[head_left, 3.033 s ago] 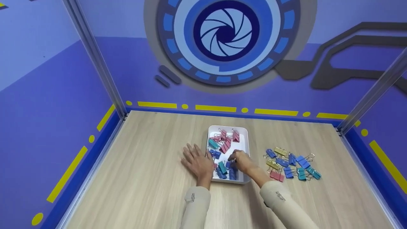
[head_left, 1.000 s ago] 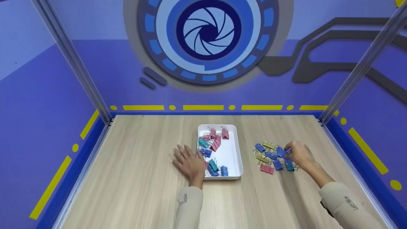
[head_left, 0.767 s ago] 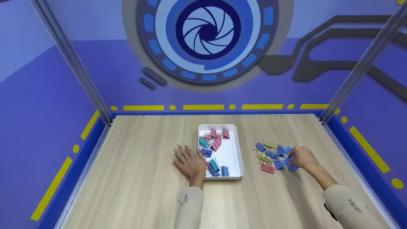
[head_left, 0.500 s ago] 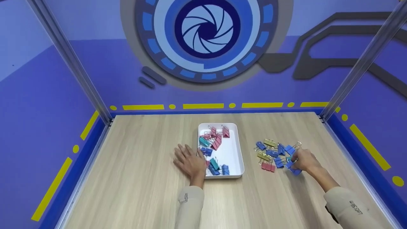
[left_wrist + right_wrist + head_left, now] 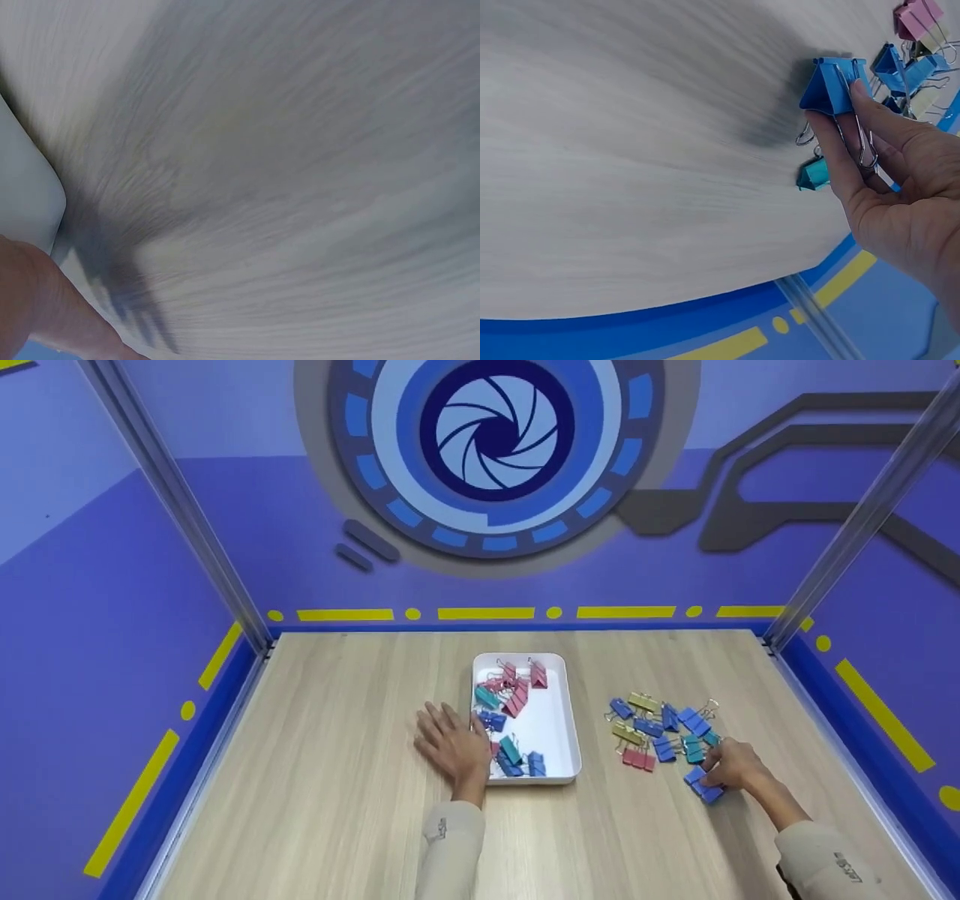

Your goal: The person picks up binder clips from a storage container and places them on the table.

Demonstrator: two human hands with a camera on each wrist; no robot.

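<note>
Blue clip [image 5: 703,785], head view: four o'clock from the white tray [image 5: 556,727], in the right hand [image 5: 735,769].
Left hand [image 5: 454,746]: fingers spread, tray's eight o'clock.
Left wrist view: hand at seven o'clock, grip untellable.
Right wrist view: clip body pinched; likely light, stiff; best held there.

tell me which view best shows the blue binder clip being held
The right wrist view: the blue binder clip appears large and close there, pinched in the right grip. The head view shows it small and partly covered; the left wrist view does not show it.
</note>
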